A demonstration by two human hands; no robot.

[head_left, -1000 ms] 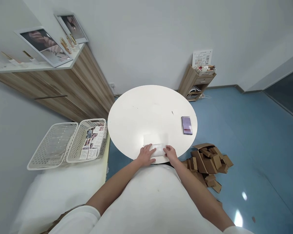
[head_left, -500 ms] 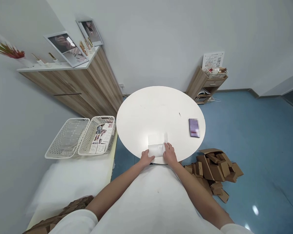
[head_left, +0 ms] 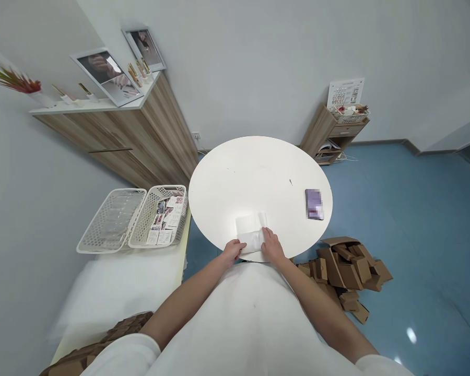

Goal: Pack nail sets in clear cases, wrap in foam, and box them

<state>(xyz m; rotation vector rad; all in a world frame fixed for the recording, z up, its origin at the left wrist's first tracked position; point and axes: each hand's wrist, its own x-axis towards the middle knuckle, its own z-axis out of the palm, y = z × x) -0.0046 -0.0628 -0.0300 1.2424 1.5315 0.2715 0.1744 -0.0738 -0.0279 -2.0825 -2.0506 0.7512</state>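
A white, slightly translucent wrapping sheet [head_left: 251,240] lies at the near edge of the round white table [head_left: 238,177], its near part folded or rolled into a band. My left hand [head_left: 232,250] pinches the band's left end between thumb and fingers. On the right end, my right hand [head_left: 272,245] grips with its fingers bent over the top. Whatever may lie inside the wrap is hidden. A small purple packet [head_left: 314,204], blurred over, rests apart from my hands near the table's right edge.
Left of the table, a white basket [head_left: 131,241] holds printed cards beside another basket [head_left: 80,245] of clear pieces. Brown cardboard boxes [head_left: 348,274] are heaped on the blue floor at right. A wooden cabinet [head_left: 156,136] stands back left, a small shelf unit [head_left: 317,130] back right.
The band in the sheet has tilted, its left end now slightly lower. My left hand has shifted a little left; my right hand stays on the right end.
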